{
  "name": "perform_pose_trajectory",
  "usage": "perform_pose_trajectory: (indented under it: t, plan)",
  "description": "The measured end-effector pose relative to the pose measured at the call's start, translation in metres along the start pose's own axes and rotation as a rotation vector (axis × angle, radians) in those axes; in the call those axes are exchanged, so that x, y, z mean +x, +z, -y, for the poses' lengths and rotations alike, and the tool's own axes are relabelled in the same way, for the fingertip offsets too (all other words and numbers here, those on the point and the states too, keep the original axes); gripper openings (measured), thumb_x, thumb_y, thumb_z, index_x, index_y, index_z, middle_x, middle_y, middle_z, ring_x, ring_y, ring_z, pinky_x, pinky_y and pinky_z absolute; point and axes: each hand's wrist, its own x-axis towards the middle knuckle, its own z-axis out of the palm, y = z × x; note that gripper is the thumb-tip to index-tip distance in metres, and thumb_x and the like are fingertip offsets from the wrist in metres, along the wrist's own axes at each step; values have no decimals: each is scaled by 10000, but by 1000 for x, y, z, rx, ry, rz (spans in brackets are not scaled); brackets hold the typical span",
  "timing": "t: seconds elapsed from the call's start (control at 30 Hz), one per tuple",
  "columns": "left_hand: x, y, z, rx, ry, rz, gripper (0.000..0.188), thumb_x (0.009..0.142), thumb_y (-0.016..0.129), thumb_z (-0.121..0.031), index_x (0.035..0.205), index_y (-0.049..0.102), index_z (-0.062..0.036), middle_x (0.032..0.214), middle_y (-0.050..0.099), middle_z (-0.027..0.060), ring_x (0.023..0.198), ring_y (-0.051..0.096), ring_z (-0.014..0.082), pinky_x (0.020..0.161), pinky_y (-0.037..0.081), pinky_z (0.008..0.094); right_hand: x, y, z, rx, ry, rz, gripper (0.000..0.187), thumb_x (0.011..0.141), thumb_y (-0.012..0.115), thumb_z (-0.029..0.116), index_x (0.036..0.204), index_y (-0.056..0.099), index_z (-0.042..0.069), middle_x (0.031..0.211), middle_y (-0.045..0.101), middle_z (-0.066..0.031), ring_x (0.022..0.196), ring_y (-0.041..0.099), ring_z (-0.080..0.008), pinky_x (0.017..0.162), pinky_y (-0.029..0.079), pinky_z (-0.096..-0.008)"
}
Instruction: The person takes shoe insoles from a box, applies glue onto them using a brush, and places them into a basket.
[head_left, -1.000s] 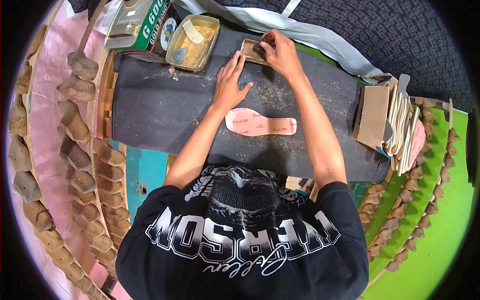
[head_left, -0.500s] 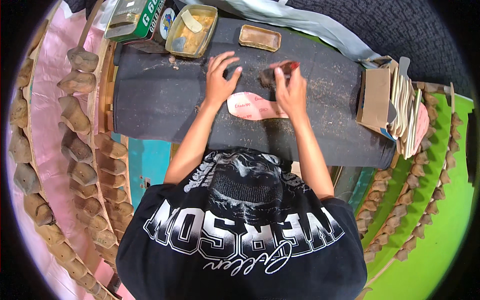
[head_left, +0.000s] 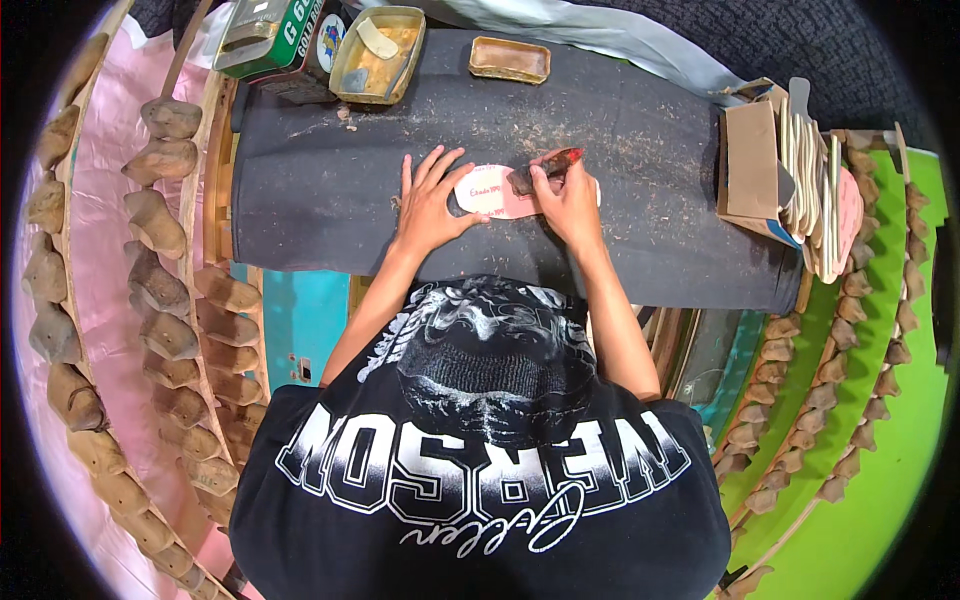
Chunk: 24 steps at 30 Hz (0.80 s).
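Far left — rows of brown shoe lasts [head_left: 150, 225] stood on pink racks. At the bench's upper left sat a rectangular metal tin [head_left: 378, 40] with yellowish glue in it; a smaller brown tray [head_left: 509, 59] lay to its right. The dark work surface [head_left: 320, 190] was dusted with fine scraps. Left hand [head_left: 430, 195] lay flat, fingers spread open, pressing the heel end of a pink insole [head_left: 487, 192] at the bench's centre. Right hand [head_left: 568, 195] had its fingers closed around a red-handled brush [head_left: 545, 170], its dark head touching the insole. Far right — a stack of insoles [head_left: 815, 195] stood on edge beside a cardboard box [head_left: 752, 165].
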Motion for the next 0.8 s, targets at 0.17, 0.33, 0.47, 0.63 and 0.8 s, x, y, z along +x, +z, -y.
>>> perform_pose_trajectory:
  t: [0.17, 0.33, 0.47, 0.63, 0.8]
  plan:
    - [1, 2, 3, 1, 0, -14, 839, 644, 938, -575, 1350, 729, -174, 1577, 564, 36, 1556, 388, 305, 1301, 103, 645, -41, -5, 2, -48, -17, 64, 276, 986, 714, 95, 1180, 582, -51, 983, 765, -223, 835, 798, -310, 711, 629, -384]
    - [-1, 4, 5, -4, 0, -33, 839, 629, 940, -589, 1329, 736, -173, 1569, 576, 28, 1550, 403, 295, 1303, 93, 646, -44, -6, 3, -5, -57, -73, 287, 979, 719, 83, 1188, 578, -54, 1003, 766, -213, 841, 798, -284, 713, 641, -370]
    - [0, 4, 3, -7, 7, -28, 843, 619, 944, -589, 1321, 738, -170, 1569, 578, 17, 1548, 410, 287, 1302, 84, 650, -30, 14, 1, 62, -23, -49, 308, 937, 794, 72, 1156, 606, -35, 1003, 775, -173, 878, 798, -251, 762, 640, -349]
    - [-1, 5, 5, -5, -1, -28, 846, 608, 951, -583, 1316, 738, -171, 1573, 575, 13, 1550, 407, 284, 1304, 76, 650, -31, 5, -24, 16, -27, -135, 366, 920, 816, 150, 1144, 604, -48, 1013, 751, -240, 904, 783, -356, 761, 621, -432]
    - [1, 1, 2, 2, -20, -6, 863, 585, 977, -552, 1328, 739, -183, 1585, 572, 3, 1559, 401, 273, 1311, 84, 644, -21, -60, -52, -177, -47, -347, 279, 953, 760, 77, 1149, 593, -28, 992, 751, -225, 858, 784, -355, 776, 610, -416]
